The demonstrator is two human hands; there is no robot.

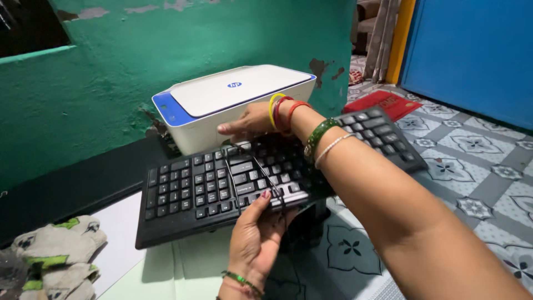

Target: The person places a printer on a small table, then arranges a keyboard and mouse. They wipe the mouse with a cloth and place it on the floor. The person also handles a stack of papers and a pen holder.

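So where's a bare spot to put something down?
Bare patterned floor tiles lie between the keyboard, the red mat and the blue door. It is crowded where the printer, keyboard and both hands meet, and by the cloth.

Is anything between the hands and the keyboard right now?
Nothing visible. The left hand grips the black keyboard at its near edge, pinching its black cable across the keys. The right hand reaches over the keyboard to its far edge, beside the white printer.
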